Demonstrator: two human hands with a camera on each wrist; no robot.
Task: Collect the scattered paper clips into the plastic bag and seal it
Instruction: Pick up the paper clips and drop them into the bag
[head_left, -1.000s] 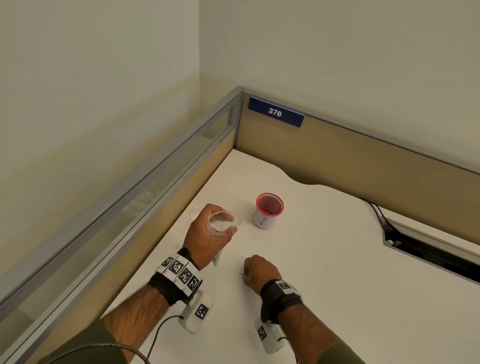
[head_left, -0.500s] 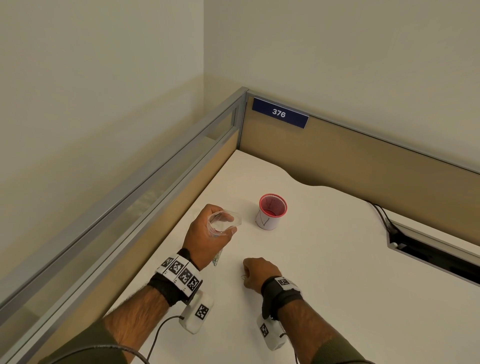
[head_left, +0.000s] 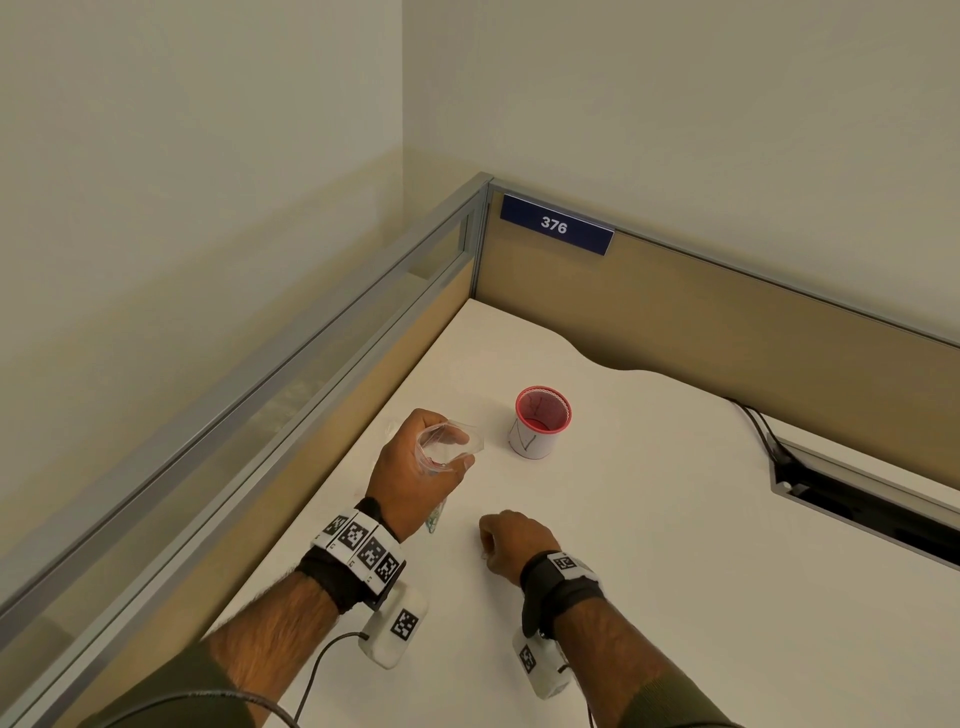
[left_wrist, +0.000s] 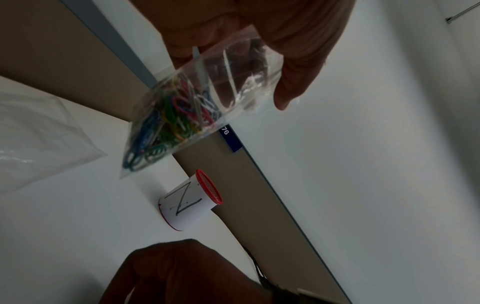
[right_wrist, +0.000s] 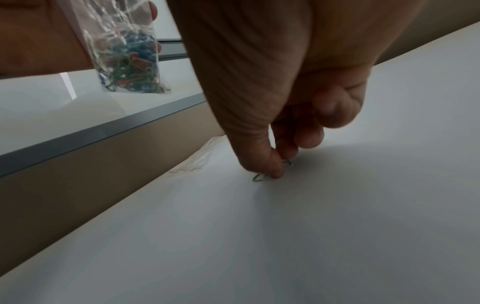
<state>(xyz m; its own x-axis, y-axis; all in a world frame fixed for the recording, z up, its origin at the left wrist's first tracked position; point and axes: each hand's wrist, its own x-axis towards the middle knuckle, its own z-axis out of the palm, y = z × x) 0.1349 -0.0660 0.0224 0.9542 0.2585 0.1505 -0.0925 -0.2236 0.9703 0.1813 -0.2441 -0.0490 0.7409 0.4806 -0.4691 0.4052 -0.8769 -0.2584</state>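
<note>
My left hand (head_left: 415, 467) holds a clear plastic bag (head_left: 449, 449) above the white desk, its mouth held open and facing up. Several coloured paper clips (left_wrist: 166, 121) lie bunched in the bag's (left_wrist: 233, 82) lower end, also seen in the right wrist view as the bag (right_wrist: 130, 61). My right hand (head_left: 511, 540) is down on the desk near the front, its fingers curled. In the right wrist view its thumb and forefinger (right_wrist: 279, 166) pinch a grey paper clip (right_wrist: 259, 177) lying on the desk surface.
A red-rimmed mesh cup (head_left: 540, 421) wrapped in white paper stands behind the hands. A second clear bag (left_wrist: 39, 133) lies flat by the left partition (head_left: 311, 415). A cable slot (head_left: 857, 509) with black cables is at the right.
My right hand has shifted slightly toward me on the desk with its fingers closing on the clip. The left hand and bag have barely moved.
</note>
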